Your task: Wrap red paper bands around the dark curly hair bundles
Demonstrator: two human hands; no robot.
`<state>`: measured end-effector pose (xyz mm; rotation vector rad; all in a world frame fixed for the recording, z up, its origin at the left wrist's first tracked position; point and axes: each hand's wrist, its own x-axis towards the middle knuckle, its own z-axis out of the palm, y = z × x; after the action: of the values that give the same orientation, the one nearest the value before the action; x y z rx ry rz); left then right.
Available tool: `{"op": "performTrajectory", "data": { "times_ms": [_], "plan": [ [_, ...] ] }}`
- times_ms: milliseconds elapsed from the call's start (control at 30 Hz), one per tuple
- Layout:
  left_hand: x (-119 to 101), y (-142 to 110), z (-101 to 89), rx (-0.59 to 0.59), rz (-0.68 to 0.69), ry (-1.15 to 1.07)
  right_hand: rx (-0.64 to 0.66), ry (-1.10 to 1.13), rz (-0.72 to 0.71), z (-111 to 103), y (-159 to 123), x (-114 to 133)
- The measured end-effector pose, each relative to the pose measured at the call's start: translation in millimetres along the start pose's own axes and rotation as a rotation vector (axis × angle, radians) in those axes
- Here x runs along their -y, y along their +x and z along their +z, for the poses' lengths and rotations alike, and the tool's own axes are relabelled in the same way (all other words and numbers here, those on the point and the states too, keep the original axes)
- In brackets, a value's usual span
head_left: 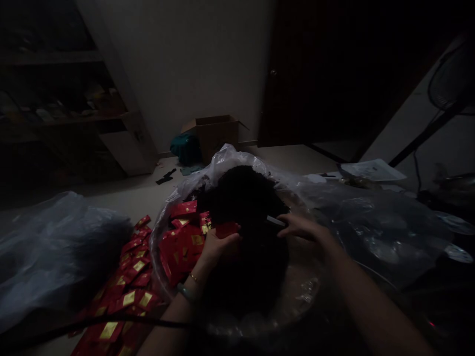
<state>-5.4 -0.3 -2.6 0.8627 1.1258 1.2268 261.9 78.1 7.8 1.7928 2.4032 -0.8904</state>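
Observation:
A wide round tub lined with clear plastic (158, 277) stands in front of me, heaped with dark loose material (245, 198) that looks like tea leaves. Red packets with gold labels (178, 249) lie inside it at the left. Over the heap, my left hand (218, 244) is closed on a red packet (228, 230), its thumb and fingers at the packet's edges. My right hand (299, 227), to the right of the heap, grips a small pale flat-looking tool (275, 221) that points left towards the packet. Poor light hides the tool's exact kind.
More red packets (128, 296) spill over the floor at the left, beside a large clear plastic bag (59, 247). An open cardboard box (218, 133) stands by the wall. Plastic sheeting (378, 227) lies at the right, and a dark cable (148, 320) crosses the lower left.

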Motion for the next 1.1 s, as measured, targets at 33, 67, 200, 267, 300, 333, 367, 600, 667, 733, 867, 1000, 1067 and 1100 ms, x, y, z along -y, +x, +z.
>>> {"op": "performTrajectory", "data": {
  "times_ms": [33, 67, 200, 267, 300, 333, 367, 600, 667, 733, 867, 1000, 1067, 1100],
  "plan": [
    [1, 0, 0.4, 0.007, 0.003, 0.012, -0.058, 0.062, -0.031, -5, -3, 4],
    [2, 0, 0.9, 0.021, 0.006, 0.029, -0.119, 0.119, -0.072, -10, -7, 10],
    [5, -3, 4.1, 0.084, 0.019, 0.139, -0.232, 0.22, -0.284, -15, -26, 55],
    [6, -5, 6.3, 0.131, 0.021, 0.179, -0.222, 0.198, -0.401, -10, -34, 79],
    [6, -7, 7.2, 0.156, 0.017, 0.191, -0.202, 0.184, -0.444, -6, -37, 90],
    [6, -8, 8.0, 0.181, 0.013, 0.201, -0.196, 0.161, -0.468, -2, -39, 98],
    [7, -8, 8.6, 0.198, 0.006, 0.219, -0.19, 0.136, -0.481, 1, -40, 105],
    [15, -7, 10.2, 0.191, 0.069, 0.22, -0.197, 0.126, -0.43, 13, -40, 118],
    [17, -6, 11.3, 0.21, 0.067, 0.177, -0.209, 0.16, -0.41, 14, -39, 118],
    [17, -6, 12.8, 0.221, 0.07, 0.157, -0.22, 0.178, -0.395, 16, -39, 119],
    [15, -6, 14.0, 0.236, 0.088, 0.167, -0.242, 0.181, -0.38, 18, -38, 120],
    [11, -5, 4.6, 0.296, 0.08, 0.242, -0.253, 0.198, -0.388, 17, -36, 117],
    [7, -2, -3.8, 0.36, 0.062, 0.273, -0.258, 0.214, -0.411, 16, -34, 114],
    [5, 0, -7.9, 0.371, 0.06, 0.26, -0.253, 0.219, -0.419, 15, -33, 112]
  ]
}}
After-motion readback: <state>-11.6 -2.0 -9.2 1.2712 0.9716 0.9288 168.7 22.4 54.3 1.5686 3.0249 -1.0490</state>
